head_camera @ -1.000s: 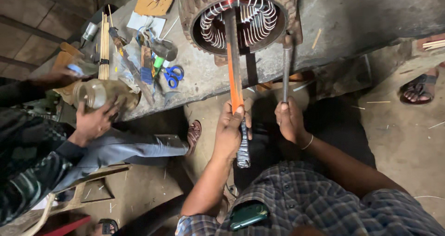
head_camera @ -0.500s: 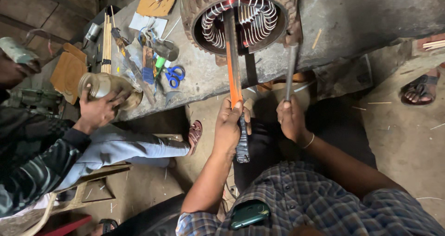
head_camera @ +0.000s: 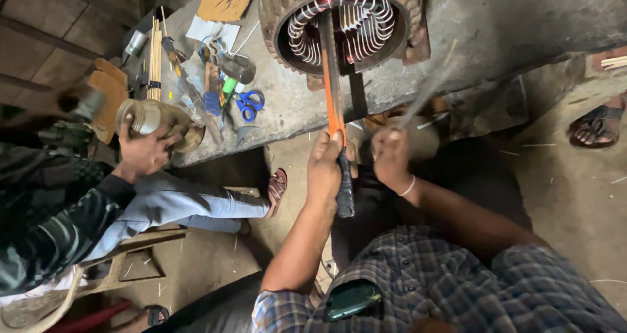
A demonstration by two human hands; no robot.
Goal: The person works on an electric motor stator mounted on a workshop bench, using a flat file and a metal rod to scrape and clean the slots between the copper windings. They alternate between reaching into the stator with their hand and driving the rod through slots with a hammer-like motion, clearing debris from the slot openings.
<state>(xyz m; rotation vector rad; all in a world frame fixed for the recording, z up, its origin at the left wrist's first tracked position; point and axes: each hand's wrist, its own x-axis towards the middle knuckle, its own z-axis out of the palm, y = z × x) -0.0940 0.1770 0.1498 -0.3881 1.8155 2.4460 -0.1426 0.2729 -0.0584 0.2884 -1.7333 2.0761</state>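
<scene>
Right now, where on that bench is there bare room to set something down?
The bench is bare right of the stator, up to its edge. A smaller bare patch lies between the scissors and the stator. The left end, around the jar, is crowded with tools.

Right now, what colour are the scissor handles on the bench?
Blue; the scissors lie on the concrete bench, clearest in the head view.

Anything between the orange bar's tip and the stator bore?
Nothing visible. The orange bar, held in the left hand, already reaches into the stator opening. The right hand holds a blurred rod off to the side.
</scene>
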